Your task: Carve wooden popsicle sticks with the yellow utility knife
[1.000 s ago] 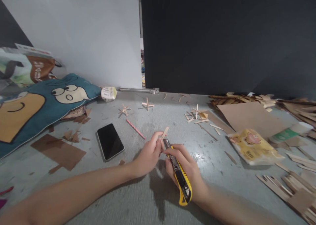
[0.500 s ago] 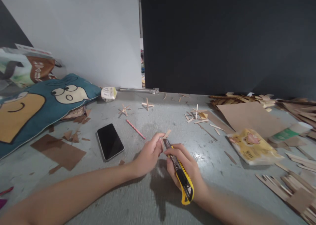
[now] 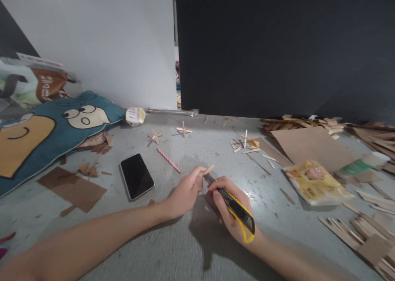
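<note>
Pinched between the fingers of my left hand point(image 3: 185, 192) is a short piece of wooden craft stick point(image 3: 210, 169), its pale end sticking out past the fingertips. My right hand point(image 3: 233, 205) is closed around a yellow and black utility knife point(image 3: 237, 209). The knife's blade meets the stick piece close to my left fingertips; the exact contact is too small to make out. Left of my hands lie a pink striped straw-like stick point(image 3: 168, 160) and a phone point(image 3: 136, 176). Beyond them stand small crossed-stick shapes, one point(image 3: 184, 129) near the middle and another point(image 3: 154, 137) to its left.
A further stick assembly point(image 3: 245, 140) stands among loose bits. At right are a yellow packet point(image 3: 317, 182), a white-green tube point(image 3: 359, 164), brown cardboard point(image 3: 311, 147) and piled wooden sticks point(image 3: 361, 235). A blue cartoon cushion point(image 3: 70, 124) and cardboard scraps point(image 3: 72, 188) lie left.
The utility knife has tilted, its back end swinging right and slightly up as my right hand turned. The stick piece now appears narrower, turned in my left fingers.
</note>
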`<action>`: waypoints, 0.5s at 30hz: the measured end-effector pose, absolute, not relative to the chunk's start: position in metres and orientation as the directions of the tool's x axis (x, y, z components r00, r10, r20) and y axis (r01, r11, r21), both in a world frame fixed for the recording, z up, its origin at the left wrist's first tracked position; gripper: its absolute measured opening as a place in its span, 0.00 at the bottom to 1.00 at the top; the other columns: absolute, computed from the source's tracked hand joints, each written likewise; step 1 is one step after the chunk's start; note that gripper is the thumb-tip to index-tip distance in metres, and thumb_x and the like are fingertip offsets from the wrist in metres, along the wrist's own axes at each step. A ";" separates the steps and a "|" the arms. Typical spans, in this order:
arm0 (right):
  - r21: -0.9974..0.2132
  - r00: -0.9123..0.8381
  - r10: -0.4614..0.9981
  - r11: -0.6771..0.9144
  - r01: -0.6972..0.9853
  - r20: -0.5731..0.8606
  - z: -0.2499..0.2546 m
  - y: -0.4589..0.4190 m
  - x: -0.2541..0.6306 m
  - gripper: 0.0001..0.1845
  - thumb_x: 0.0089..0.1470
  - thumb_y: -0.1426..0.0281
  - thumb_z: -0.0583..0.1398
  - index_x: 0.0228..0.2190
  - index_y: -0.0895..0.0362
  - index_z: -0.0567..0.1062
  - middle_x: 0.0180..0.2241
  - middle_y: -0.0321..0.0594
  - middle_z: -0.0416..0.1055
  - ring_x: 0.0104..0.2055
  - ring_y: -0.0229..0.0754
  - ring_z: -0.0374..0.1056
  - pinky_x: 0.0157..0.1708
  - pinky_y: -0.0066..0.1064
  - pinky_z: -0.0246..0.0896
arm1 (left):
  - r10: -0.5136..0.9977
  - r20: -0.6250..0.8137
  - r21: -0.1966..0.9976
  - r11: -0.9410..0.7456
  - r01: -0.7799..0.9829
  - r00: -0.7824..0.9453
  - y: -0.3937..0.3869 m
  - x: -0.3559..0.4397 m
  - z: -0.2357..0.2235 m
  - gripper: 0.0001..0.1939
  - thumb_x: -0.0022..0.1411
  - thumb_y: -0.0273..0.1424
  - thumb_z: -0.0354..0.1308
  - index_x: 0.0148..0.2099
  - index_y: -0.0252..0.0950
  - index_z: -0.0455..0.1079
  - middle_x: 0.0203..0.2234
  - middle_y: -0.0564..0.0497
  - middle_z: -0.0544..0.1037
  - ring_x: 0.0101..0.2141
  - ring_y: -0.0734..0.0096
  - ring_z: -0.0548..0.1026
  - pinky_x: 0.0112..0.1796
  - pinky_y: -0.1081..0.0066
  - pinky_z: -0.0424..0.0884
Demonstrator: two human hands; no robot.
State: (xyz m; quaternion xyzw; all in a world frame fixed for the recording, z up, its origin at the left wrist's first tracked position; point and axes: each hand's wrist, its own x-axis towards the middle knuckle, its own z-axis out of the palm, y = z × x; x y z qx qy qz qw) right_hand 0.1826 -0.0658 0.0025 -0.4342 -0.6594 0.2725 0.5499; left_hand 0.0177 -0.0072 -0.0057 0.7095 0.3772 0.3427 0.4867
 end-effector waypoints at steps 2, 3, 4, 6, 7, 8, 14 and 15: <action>-0.864 -0.009 0.889 0.447 0.231 0.457 0.002 -0.065 0.183 0.11 0.67 0.64 0.57 0.34 0.52 0.76 0.30 0.37 0.74 0.32 0.41 0.74 0.35 0.31 0.69 | 0.871 0.084 0.968 -0.185 0.166 0.483 -0.007 0.018 -0.005 0.22 0.77 0.49 0.41 0.48 0.39 0.66 0.23 0.60 0.56 0.25 0.71 0.56 0.30 0.71 0.56; -0.875 -0.006 0.896 0.435 0.212 0.444 0.001 -0.065 0.184 0.11 0.67 0.64 0.57 0.34 0.52 0.76 0.30 0.37 0.75 0.32 0.41 0.74 0.35 0.31 0.69 | 0.872 0.067 0.975 -0.159 0.153 0.484 -0.006 0.019 -0.005 0.22 0.77 0.50 0.41 0.48 0.38 0.66 0.22 0.60 0.55 0.25 0.72 0.55 0.29 0.71 0.55; -0.886 -0.006 0.904 0.420 0.197 0.427 0.000 -0.065 0.184 0.11 0.67 0.63 0.58 0.34 0.52 0.76 0.30 0.37 0.75 0.32 0.41 0.74 0.34 0.30 0.69 | 0.874 0.053 0.980 -0.138 0.142 0.484 -0.006 0.019 -0.005 0.22 0.77 0.50 0.42 0.48 0.38 0.66 0.22 0.61 0.55 0.24 0.72 0.55 0.28 0.71 0.55; -0.910 -0.004 0.923 0.379 0.166 0.384 -0.002 -0.064 0.185 0.11 0.68 0.61 0.58 0.35 0.52 0.77 0.30 0.37 0.76 0.32 0.41 0.74 0.33 0.29 0.69 | 0.876 0.036 0.988 -0.104 0.114 0.480 -0.005 0.020 -0.006 0.22 0.76 0.50 0.43 0.48 0.38 0.65 0.21 0.61 0.56 0.23 0.72 0.54 0.27 0.72 0.53; -0.922 -0.002 0.933 0.356 0.149 0.360 -0.003 -0.063 0.185 0.12 0.68 0.61 0.58 0.35 0.52 0.77 0.30 0.37 0.77 0.32 0.41 0.75 0.33 0.29 0.69 | 0.876 0.027 0.992 -0.085 0.097 0.482 -0.004 0.020 -0.006 0.22 0.75 0.51 0.43 0.48 0.38 0.65 0.21 0.61 0.55 0.23 0.73 0.53 0.27 0.72 0.53; -0.932 0.001 0.941 0.337 0.132 0.340 -0.004 -0.062 0.185 0.12 0.67 0.60 0.59 0.36 0.52 0.77 0.30 0.37 0.77 0.32 0.41 0.75 0.33 0.29 0.69 | 0.873 0.018 0.995 -0.064 0.078 0.487 -0.003 0.020 -0.006 0.22 0.75 0.52 0.44 0.48 0.38 0.64 0.21 0.61 0.55 0.22 0.73 0.53 0.26 0.72 0.52; -0.960 0.023 0.960 0.277 0.053 0.278 -0.015 -0.057 0.186 0.12 0.67 0.58 0.60 0.38 0.52 0.77 0.34 0.38 0.80 0.37 0.43 0.78 0.39 0.31 0.72 | 0.855 -0.033 0.999 0.039 -0.002 0.517 0.002 0.019 -0.005 0.22 0.73 0.53 0.48 0.46 0.38 0.63 0.21 0.62 0.55 0.21 0.76 0.48 0.24 0.73 0.49; -0.961 0.025 0.962 0.272 0.043 0.273 -0.017 -0.056 0.186 0.12 0.67 0.58 0.60 0.39 0.52 0.77 0.35 0.38 0.80 0.38 0.43 0.78 0.40 0.32 0.72 | 0.855 -0.040 0.999 0.049 -0.005 0.517 0.002 0.019 -0.004 0.21 0.73 0.52 0.48 0.47 0.38 0.63 0.21 0.63 0.54 0.21 0.76 0.48 0.24 0.73 0.48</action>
